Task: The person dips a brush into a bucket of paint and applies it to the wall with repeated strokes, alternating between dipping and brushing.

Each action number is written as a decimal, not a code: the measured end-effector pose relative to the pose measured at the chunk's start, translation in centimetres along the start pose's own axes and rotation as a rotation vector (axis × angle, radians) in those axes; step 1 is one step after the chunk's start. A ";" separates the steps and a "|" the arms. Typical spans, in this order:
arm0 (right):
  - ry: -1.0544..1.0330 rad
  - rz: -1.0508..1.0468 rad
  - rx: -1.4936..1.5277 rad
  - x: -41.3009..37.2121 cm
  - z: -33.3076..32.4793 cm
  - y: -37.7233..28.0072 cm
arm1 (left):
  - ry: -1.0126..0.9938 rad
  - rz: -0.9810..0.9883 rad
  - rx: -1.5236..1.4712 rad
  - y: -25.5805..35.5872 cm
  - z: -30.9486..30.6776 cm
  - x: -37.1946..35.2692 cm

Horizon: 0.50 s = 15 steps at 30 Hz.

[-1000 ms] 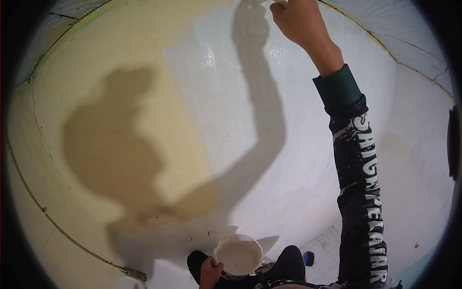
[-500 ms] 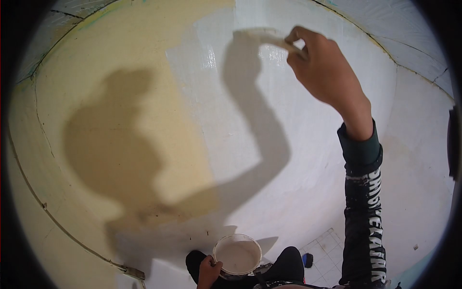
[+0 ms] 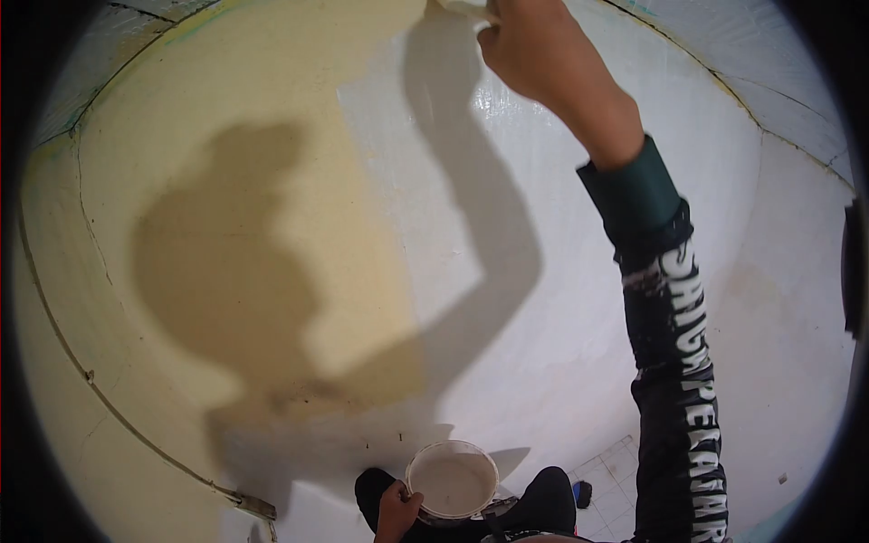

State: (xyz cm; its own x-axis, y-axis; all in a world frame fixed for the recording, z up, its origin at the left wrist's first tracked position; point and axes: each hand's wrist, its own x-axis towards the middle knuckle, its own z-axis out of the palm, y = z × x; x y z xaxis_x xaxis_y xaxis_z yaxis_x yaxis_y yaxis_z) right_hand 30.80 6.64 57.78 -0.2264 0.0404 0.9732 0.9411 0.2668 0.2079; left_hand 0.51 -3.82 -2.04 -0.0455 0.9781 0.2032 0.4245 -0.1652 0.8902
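My right hand [image 3: 549, 68] is raised to the top of the view, its fingers closed round the handle of a paintbrush [image 3: 468, 8]. The brush is at the wall, partly cut off by the frame's upper edge. Wet white paint shines on the wall [image 3: 498, 104] just below it. Low down, my left hand [image 3: 396, 512] grips the rim of a round bucket [image 3: 497, 474] between thumb and fingers. Whitish paint [image 3: 453, 484] lies inside the bucket, which sits between my knees.
Yellow paint [image 3: 362, 271] covers the wall's left part. My shadow falls across both colours. A cable [image 3: 54, 317] runs down the left side to a small block [image 3: 259, 507]. A dark blue object [image 3: 582, 494] lies on the tiled floor [image 3: 611, 475].
My right hand has moved up and to the left with the paintbrush, reaching the top edge of the view. My left hand stays on the bucket's rim; the view has shifted slightly.
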 end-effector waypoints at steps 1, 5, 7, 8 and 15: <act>0.029 -0.010 0.049 -1.3 0.1 -0.1 | -0.005 -0.010 0.001 0.2 0.0 0.0; -0.232 0.139 0.095 -7.8 -2.9 -3.3 | -0.174 -0.288 -0.121 -0.7 -0.4 0.4; -0.298 0.181 0.118 -9.5 -4.4 -4.8 | -0.186 -0.253 -0.102 -1.6 -0.3 0.5; -0.345 0.246 0.130 -9.6 -5.5 -5.5 | -0.194 -0.211 -0.081 -1.8 -0.2 0.5; -0.109 0.083 0.027 -2.2 -4.4 -5.6 | -0.161 -0.147 -0.042 1.0 -0.8 0.4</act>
State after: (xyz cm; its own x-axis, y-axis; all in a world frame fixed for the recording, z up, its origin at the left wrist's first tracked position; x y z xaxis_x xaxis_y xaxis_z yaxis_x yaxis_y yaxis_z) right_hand 27.19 0.81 54.87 -0.1750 0.1675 0.9702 0.9511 0.2836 0.1226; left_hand 0.17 -3.68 -0.67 0.0420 0.9991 0.0057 0.3855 -0.0215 0.9225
